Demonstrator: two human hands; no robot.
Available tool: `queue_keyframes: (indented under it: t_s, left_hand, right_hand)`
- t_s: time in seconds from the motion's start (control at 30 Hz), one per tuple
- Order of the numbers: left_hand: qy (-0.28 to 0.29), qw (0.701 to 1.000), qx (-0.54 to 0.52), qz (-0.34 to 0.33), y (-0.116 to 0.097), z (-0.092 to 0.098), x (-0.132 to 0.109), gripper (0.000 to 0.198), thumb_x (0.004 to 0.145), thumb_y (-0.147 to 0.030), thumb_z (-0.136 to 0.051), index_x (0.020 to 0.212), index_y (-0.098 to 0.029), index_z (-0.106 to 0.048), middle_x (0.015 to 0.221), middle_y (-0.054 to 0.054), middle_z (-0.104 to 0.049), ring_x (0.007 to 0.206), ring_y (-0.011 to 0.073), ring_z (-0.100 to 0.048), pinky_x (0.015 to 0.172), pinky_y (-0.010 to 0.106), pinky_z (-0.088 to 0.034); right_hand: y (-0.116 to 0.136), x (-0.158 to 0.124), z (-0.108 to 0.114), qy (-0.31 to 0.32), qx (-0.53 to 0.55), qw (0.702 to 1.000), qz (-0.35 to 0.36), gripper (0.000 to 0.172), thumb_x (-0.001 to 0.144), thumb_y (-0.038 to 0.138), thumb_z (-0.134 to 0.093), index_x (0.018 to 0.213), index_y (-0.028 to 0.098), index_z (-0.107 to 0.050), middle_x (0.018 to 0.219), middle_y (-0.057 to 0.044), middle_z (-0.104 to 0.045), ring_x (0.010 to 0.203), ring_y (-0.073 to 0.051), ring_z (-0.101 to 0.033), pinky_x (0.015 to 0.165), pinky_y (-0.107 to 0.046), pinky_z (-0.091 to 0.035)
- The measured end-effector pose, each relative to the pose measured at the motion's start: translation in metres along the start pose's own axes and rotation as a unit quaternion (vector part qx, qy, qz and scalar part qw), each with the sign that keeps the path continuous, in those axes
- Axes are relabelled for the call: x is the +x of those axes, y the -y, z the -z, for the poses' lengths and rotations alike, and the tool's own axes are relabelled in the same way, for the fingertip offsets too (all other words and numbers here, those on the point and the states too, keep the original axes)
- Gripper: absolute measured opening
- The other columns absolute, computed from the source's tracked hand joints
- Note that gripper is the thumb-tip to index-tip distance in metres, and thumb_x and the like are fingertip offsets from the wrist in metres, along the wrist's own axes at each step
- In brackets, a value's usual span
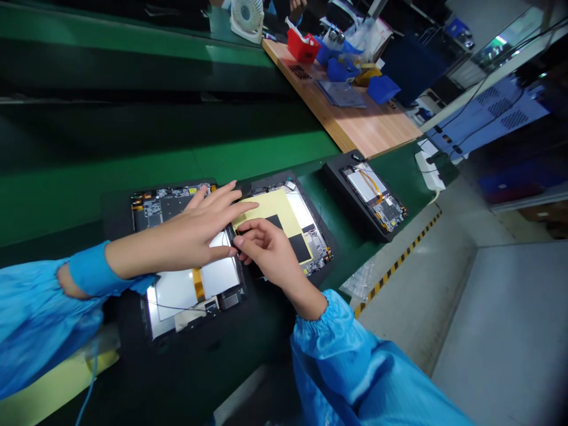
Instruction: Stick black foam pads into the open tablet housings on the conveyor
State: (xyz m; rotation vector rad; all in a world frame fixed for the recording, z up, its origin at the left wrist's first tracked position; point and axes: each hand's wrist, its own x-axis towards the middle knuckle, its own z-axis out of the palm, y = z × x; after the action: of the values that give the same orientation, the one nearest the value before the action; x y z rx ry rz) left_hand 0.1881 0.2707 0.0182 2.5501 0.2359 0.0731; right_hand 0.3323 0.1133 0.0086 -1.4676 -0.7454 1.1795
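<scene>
Two opened tablets lie in black trays in front of me. My left hand (202,228) rests flat, fingers spread, across the near tablet (186,284) with its silver battery and orange strip, and its fingertips reach the yellow sheet (270,207) on the middle tablet (310,236). My right hand (266,251) is curled beside it, its fingertips pinching at the sheet's near edge by a black patch (299,245). Both arms wear blue sleeves.
A third opened tablet (375,195) sits in a black tray further right. The green conveyor belt (133,171) runs behind the trays. A wooden bench (355,118) at the back holds a red bin (303,46), blue items and a white fan (247,18). Grey floor lies right.
</scene>
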Motion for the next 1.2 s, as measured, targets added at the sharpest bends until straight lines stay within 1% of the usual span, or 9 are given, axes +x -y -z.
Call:
queue_keyframes:
  t_s: [0.13,0.27,0.43,0.6,0.77,0.87,0.97,1.1,1.2]
  left_hand:
    - [0.025,0.999,0.004,0.024,0.002,0.006,0.005,0.071,0.101,-0.052,-0.049,0.166,-0.026,-0.035,0.177,0.014,-0.024,0.165,0.0455,-0.007,0.127,0.078,-0.008]
    - [0.012,1.000,0.004,0.024,0.008,0.010,0.007,0.066,0.101,-0.046,-0.047,0.163,-0.027,-0.038,0.176,0.014,-0.027,0.165,0.0436,-0.008,0.126,0.079,-0.009]
    - [0.001,1.000,-0.003,0.015,0.010,0.010,0.004,0.064,0.104,-0.051,-0.042,0.164,-0.028,-0.037,0.176,0.013,-0.028,0.166,0.0421,-0.007,0.127,0.077,-0.008]
    - [-0.029,0.998,0.011,0.060,0.008,0.010,0.004,0.076,0.100,-0.064,-0.049,0.164,-0.024,-0.038,0.174,0.017,-0.029,0.164,0.0467,-0.009,0.126,0.078,-0.011]
    - [-0.073,0.993,0.041,0.078,0.018,0.012,0.000,0.072,0.099,-0.060,-0.049,0.161,-0.024,-0.044,0.171,0.017,-0.034,0.164,0.0463,-0.010,0.128,0.076,-0.010]
    - [-0.090,0.994,0.024,0.053,0.021,0.016,-0.012,0.073,0.097,-0.063,-0.049,0.163,-0.032,-0.039,0.173,0.012,-0.032,0.163,0.0461,-0.016,0.128,0.075,-0.016]
    - [-0.109,0.993,0.023,0.030,0.013,0.016,-0.020,0.074,0.098,-0.067,-0.050,0.164,-0.035,-0.037,0.171,0.009,-0.035,0.162,0.0459,-0.019,0.128,0.073,-0.021]
    - [-0.103,0.991,0.082,-0.001,0.001,0.007,-0.011,0.065,0.106,-0.060,-0.042,0.160,-0.024,-0.045,0.167,0.017,-0.040,0.163,0.0454,-0.017,0.129,0.074,-0.013]
    - [-0.084,0.992,0.092,0.005,0.007,0.001,0.000,0.063,0.109,-0.055,-0.034,0.158,-0.019,-0.050,0.166,0.020,-0.042,0.164,0.0443,-0.016,0.129,0.074,-0.012]
  right_hand:
    - [-0.004,-0.036,0.006,-0.035,-0.097,0.989,0.105,0.006,0.095,0.025,-0.070,0.098,0.021,-0.074,0.096,-0.005,-0.079,0.090,-0.019,-0.077,0.082,-0.034,-0.064]
    - [-0.013,-0.059,0.005,-0.051,-0.186,0.962,0.193,0.017,0.097,0.016,-0.067,0.105,0.023,-0.081,0.111,-0.007,-0.081,0.107,-0.021,-0.076,0.096,-0.036,-0.062]
    - [-0.017,-0.043,-0.003,-0.078,-0.207,0.953,0.208,0.017,0.095,0.015,-0.068,0.103,0.023,-0.081,0.105,-0.007,-0.081,0.100,-0.021,-0.076,0.091,-0.034,-0.063]
    - [-0.018,-0.026,-0.010,-0.090,-0.238,0.936,0.245,0.018,0.098,0.014,-0.063,0.100,0.022,-0.079,0.102,-0.007,-0.077,0.098,-0.020,-0.074,0.089,-0.034,-0.062]
    - [-0.018,-0.027,-0.014,-0.105,-0.259,0.916,0.288,0.019,0.100,0.014,-0.061,0.110,0.021,-0.076,0.104,-0.009,-0.077,0.098,-0.021,-0.072,0.089,-0.036,-0.061]
    - [-0.017,-0.027,-0.015,-0.105,-0.265,0.911,0.297,0.024,0.100,0.013,-0.059,0.118,0.021,-0.072,0.104,-0.008,-0.077,0.094,-0.021,-0.071,0.086,-0.035,-0.061]
    - [-0.017,-0.023,-0.017,-0.099,-0.252,0.921,0.280,0.027,0.097,0.012,-0.058,0.119,0.022,-0.071,0.102,-0.007,-0.076,0.092,-0.020,-0.071,0.084,-0.034,-0.061]
    - [-0.018,-0.016,-0.017,-0.100,-0.195,0.949,0.227,0.025,0.093,0.015,-0.062,0.114,0.021,-0.073,0.100,-0.007,-0.074,0.087,-0.018,-0.070,0.077,-0.031,-0.060]
    - [-0.016,-0.014,-0.015,-0.088,-0.103,0.976,0.170,0.029,0.090,0.018,-0.066,0.118,0.020,-0.073,0.100,-0.006,-0.075,0.086,-0.017,-0.072,0.074,-0.028,-0.060]
